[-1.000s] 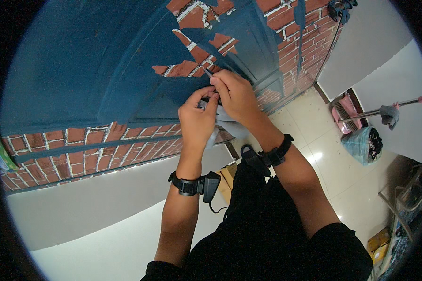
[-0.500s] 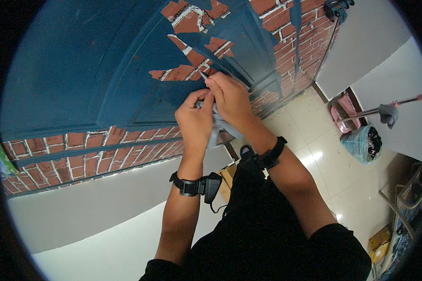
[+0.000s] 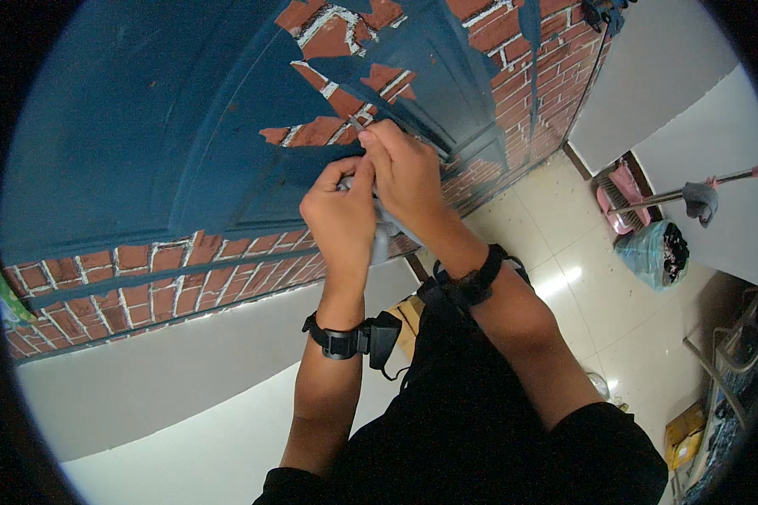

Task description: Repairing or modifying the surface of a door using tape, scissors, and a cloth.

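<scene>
Brick wall (image 3: 185, 278): red bricks with pale mortar lines, rough face, mostly covered by a dark blue coat (image 3: 126, 118) that looks smooth and matt. The blue layer is torn away in jagged, angular patches (image 3: 320, 130) near the hands, bare brick showing through with sharp pointed edges.

Floor (image 3: 598, 295): glossy pale tiles, one bright reflection. On it to the right, a pink dustpan (image 3: 619, 198) leaning at the wall foot, a long-handled tool with a grey rag (image 3: 701, 200) draped on it, and a rounded blue-green bag (image 3: 653, 255) with dark contents.

Person: black clothing, bare forearms, a black strap with a small box on each wrist.

Left hand (image 3: 341, 223): grip pressed together, thumb and forefinger pinching a crumpled grey-blue strip of peeled film (image 3: 385, 236), thin and limp. The strip hangs in front of the wall between the two hands, its long axis running roughly from the fingertips down toward the wrists; the loose end points down.

Right hand (image 3: 408, 168): fingers curled close at the torn edge of the blue coat, touching the left hand. It seems to pinch the upper end of the same strip; contact point itself is hidden by the fingers.
</scene>
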The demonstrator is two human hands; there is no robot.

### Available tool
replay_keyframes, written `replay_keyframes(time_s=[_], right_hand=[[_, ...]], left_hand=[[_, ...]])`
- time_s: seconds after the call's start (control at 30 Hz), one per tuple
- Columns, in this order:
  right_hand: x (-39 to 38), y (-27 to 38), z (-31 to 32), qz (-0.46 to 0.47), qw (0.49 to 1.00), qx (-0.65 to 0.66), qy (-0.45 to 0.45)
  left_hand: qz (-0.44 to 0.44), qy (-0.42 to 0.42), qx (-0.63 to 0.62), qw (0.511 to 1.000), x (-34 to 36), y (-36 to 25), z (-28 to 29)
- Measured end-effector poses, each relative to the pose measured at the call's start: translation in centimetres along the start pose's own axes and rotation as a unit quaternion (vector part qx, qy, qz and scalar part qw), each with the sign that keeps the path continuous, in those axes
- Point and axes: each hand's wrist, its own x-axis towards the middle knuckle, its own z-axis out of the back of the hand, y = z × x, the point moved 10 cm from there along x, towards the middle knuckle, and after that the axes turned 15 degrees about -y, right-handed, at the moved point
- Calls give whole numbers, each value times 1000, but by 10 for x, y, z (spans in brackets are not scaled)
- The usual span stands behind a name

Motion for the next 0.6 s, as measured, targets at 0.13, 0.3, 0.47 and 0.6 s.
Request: replay_keyframes(time_s=[0.13,0.3,0.47,0.6], right_hand=[[-10,-9,5,-13,999,43,-14],[-11,-5,5,24,998,55,0],[-11,-5,2,41,998,47,-2],[-10,-1,3,45,998,39,-11]], left_hand=[[-5,34,22,999,-8,3,-1],[-11,34,-13,999,-8,9,-5],[-23,23,-15,999,-8,6,-3],[-23,25,-8,999,-6,6,-3]])
